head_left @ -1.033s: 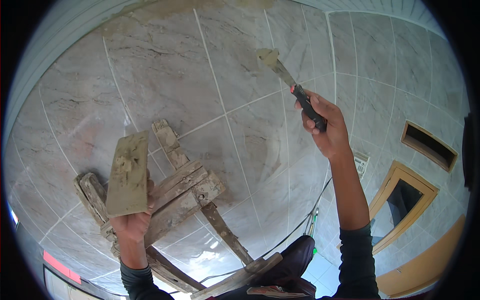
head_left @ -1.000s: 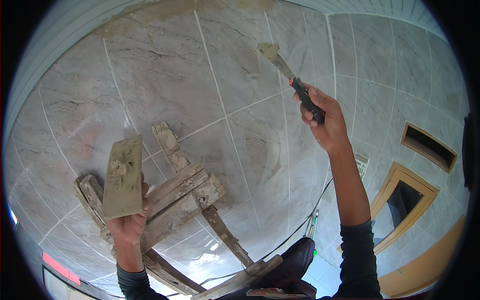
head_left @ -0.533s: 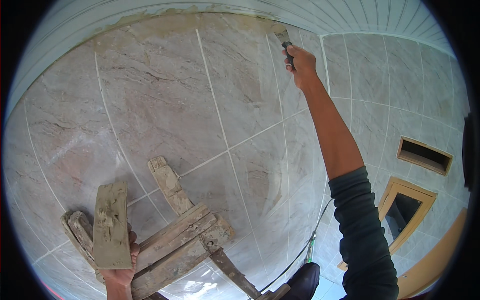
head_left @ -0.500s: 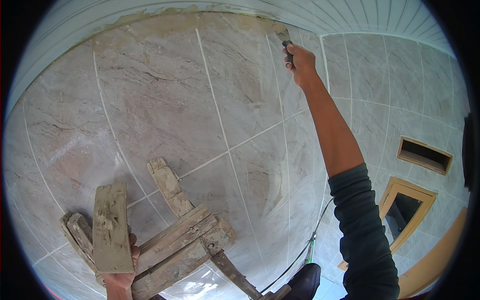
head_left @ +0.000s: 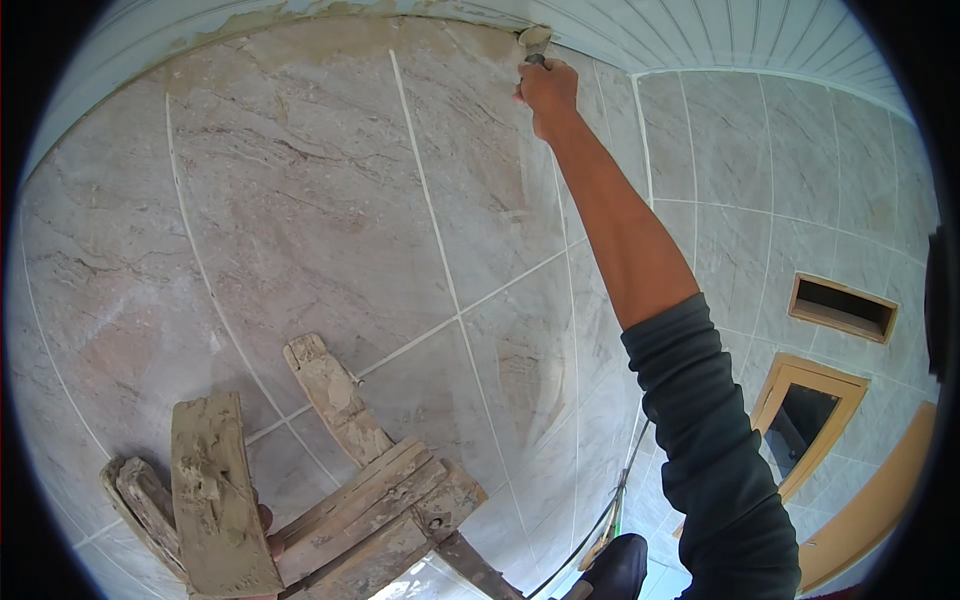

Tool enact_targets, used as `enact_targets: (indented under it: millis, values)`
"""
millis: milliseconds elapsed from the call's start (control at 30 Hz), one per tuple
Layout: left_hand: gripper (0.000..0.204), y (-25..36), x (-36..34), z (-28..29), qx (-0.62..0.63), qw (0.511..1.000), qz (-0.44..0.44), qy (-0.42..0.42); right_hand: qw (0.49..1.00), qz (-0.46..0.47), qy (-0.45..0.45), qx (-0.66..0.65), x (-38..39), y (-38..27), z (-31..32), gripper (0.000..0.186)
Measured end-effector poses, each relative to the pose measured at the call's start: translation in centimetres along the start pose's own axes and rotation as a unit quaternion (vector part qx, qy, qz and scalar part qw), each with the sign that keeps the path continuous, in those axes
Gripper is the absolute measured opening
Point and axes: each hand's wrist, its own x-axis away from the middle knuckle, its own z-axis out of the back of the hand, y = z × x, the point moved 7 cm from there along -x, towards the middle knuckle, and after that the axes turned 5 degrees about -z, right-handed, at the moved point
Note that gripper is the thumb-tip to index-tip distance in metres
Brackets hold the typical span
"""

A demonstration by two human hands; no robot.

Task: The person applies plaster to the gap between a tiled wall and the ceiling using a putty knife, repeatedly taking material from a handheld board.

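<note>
Mortar-caked and grey, the hawk board (head_left: pixel 220 500) stands in the left hand (head_left: pixel 262 525), whose fingers are mostly hidden behind it, only a tip showing at its right edge, so their grip cannot be told fully. Just right of them leans a rough wooden trestle (head_left: pixel 370 500). Far above, the right hand (head_left: pixel 547 92) has its fingers clamped round the putty knife (head_left: pixel 533 42), blade at the mortar-filled seam (head_left: pixel 300 18) between marble-patterned wall tiles (head_left: pixel 300 230) and the slatted ceiling. A flat blade pressed firmly along the seam would likely fill it cleanly. No packages, labels or signs show.
</note>
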Motion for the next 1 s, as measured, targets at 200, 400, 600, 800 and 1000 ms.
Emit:
enact_targets:
  millis: [200, 400, 600, 800, 1000]
  values:
    - [0.053, -0.5, -0.6, 0.5, -0.058, 0.995, -0.069, 0.039, 0.996, -0.039, -0.002, -0.079, 2.8, -1.7, -3.0, 0.018]
    - [0.051, -0.4, -0.2, -0.3, -0.026, 0.997, -0.059, 0.032, 0.994, -0.012, -0.005, -0.111, 6.1, -3.7, -6.6, 0.024]
    - [0.05, -0.8, -0.7, -0.3, -0.008, 0.998, -0.062, 0.023, 0.987, -0.014, -0.065, -0.147, 11.5, -6.4, -8.0, 0.029]
    - [0.051, -0.6, -0.4, -0.5, -0.002, 0.998, -0.058, 0.021, 0.958, -0.064, -0.163, -0.227, 11.5, -4.1, -6.0, 0.03]
    - [0.05, -0.8, -0.2, -0.2, 0.004, 0.998, -0.055, 0.04, 0.976, -0.063, -0.105, -0.18, 5.0, 0.0, 1.1, 0.032]
